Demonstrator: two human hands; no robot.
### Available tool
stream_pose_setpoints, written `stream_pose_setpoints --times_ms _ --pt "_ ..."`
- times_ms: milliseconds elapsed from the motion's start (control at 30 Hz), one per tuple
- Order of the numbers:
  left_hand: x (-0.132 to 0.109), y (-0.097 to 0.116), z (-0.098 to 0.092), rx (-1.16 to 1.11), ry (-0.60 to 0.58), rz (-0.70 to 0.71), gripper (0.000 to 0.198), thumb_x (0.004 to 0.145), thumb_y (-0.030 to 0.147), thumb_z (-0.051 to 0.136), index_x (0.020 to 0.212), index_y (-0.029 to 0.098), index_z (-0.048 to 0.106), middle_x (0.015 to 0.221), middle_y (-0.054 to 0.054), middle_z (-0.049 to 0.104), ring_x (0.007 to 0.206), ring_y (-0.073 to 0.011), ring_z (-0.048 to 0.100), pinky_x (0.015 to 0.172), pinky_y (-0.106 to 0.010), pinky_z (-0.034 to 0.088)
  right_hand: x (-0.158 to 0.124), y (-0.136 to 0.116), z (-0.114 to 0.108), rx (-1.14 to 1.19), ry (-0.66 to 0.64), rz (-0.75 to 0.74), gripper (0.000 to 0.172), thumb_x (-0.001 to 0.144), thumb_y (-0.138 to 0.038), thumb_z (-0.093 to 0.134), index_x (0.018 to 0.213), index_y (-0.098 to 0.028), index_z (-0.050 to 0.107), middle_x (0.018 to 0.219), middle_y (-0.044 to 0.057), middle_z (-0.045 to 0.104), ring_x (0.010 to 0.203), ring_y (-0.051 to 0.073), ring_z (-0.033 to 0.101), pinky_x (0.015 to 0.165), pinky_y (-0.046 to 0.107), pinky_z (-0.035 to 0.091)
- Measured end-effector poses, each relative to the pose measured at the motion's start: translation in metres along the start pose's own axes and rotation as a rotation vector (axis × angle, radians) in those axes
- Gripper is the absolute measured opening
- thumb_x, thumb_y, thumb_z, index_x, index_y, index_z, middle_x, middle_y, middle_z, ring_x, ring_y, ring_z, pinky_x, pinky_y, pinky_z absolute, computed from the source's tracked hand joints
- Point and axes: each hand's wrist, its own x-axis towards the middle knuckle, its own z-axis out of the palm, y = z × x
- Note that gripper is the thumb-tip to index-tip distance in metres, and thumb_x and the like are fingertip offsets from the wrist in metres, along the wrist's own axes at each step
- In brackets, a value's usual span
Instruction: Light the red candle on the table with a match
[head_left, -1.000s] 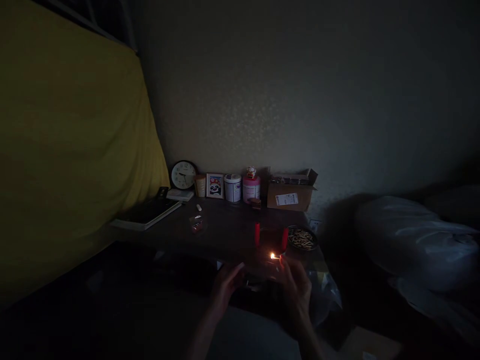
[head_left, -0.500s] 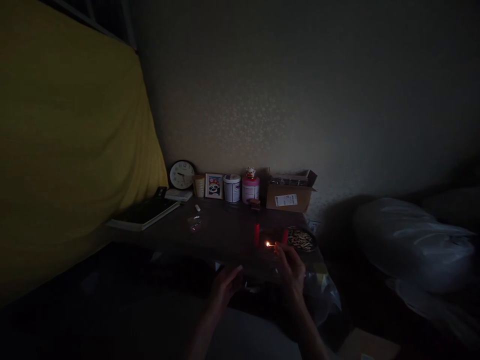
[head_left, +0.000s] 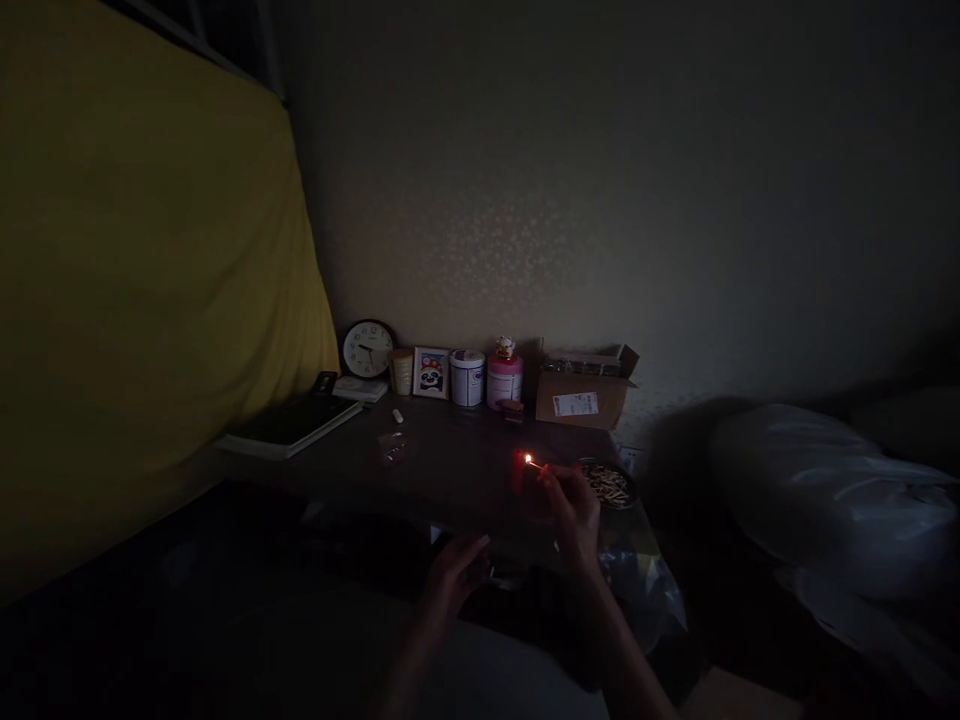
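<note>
Since the earlier frames, the right hand (head_left: 576, 510) has risen and shifted slightly left, carrying the lit match (head_left: 535, 464) from below the candle tops up beside one of them.

Nearest, at the bottom centre of the frame, the left hand (head_left: 454, 575) hangs just before the table's front edge, fingers loosely curled with thumb side up; the gloom hides whether it has hold of anything. Right of centre, the right hand is pinched, thumb and fingertips closed on the match's end, the stick pointing left. Its small flame burns at the upper right side of a red candle (head_left: 517, 470), which stands upright on the dark table (head_left: 450, 450); whether flame and candle touch cannot be told.

Just right of that hand, and partly behind it, lies a round dish of matchsticks (head_left: 611, 488). At the far right of the frame bulges a pale plastic bag (head_left: 810, 490). Left of centre on the tabletop lies a small clear packet (head_left: 393, 450), and farther left a large book (head_left: 300, 425).

Along the back, from left to right, stand a clock (head_left: 368, 348), a cup (head_left: 402, 372), a framed panda picture (head_left: 431, 375), a white canister (head_left: 467, 378), a pink-lidded canister (head_left: 505, 385) topped by a figurine (head_left: 505, 347), and a cardboard box (head_left: 581, 402). Behind them rises the dim wall (head_left: 525, 200).
</note>
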Motion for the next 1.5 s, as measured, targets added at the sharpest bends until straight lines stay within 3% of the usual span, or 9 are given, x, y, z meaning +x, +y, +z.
stream_pose_setpoints --times_ms 400,667,867,1133,1500 --pt "0.006 -0.004 -0.001 -0.009 0.001 -0.008 0.034 0.058 0.031 0.077 0.086 0.017 0.062 0.081 -0.002 0.064 0.071 -0.0119 0.060 0.061 -0.020 0.044 0.026 0.016 0.012 -0.167 0.024 -0.031 0.028 0.073 -0.043 0.059 0.077 -0.015 0.061 0.072 0.004 0.062 0.068 0.017 0.057 0.062 0.027 0.044" --pt "0.011 -0.010 -0.006 -0.054 -0.069 0.030 0.029 0.062 0.030 0.075 0.086 0.016 0.064 0.082 -0.002 0.063 0.074 -0.0114 0.060 0.065 -0.021 0.045 0.029 0.015 0.017 -0.217 0.036 -0.027 0.031 0.071 -0.044 0.058 0.076 -0.014 0.062 0.072 0.005 0.063 0.069 0.018 0.057 0.063 0.027 0.043" --pt "0.005 -0.006 0.000 -0.052 -0.059 0.028 0.028 0.062 0.029 0.075 0.084 0.016 0.064 0.080 -0.002 0.064 0.071 -0.0110 0.060 0.064 -0.020 0.044 0.029 0.023 0.018 -0.195 0.011 -0.014 0.031 0.073 -0.044 0.056 0.079 -0.014 0.060 0.074 0.005 0.063 0.069 0.017 0.058 0.062 0.027 0.044" --pt "0.004 -0.006 -0.004 -0.008 -0.079 0.051 0.031 0.065 0.031 0.073 0.091 0.017 0.064 0.093 -0.004 0.064 0.082 -0.0144 0.060 0.070 -0.023 0.045 0.028 0.023 0.019 -0.190 0.007 0.011 0.031 0.073 -0.046 0.056 0.078 -0.016 0.061 0.073 0.005 0.063 0.068 0.018 0.057 0.059 0.027 0.044" --pt "0.008 -0.008 -0.004 -0.043 -0.074 0.020 0.029 0.062 0.029 0.075 0.086 0.016 0.065 0.088 -0.005 0.064 0.080 -0.0143 0.059 0.070 -0.023 0.045 0.029 0.024 0.020 -0.177 0.018 -0.001 0.030 0.072 -0.044 0.057 0.078 -0.015 0.061 0.074 0.006 0.064 0.071 0.019 0.058 0.063 0.029 0.045"
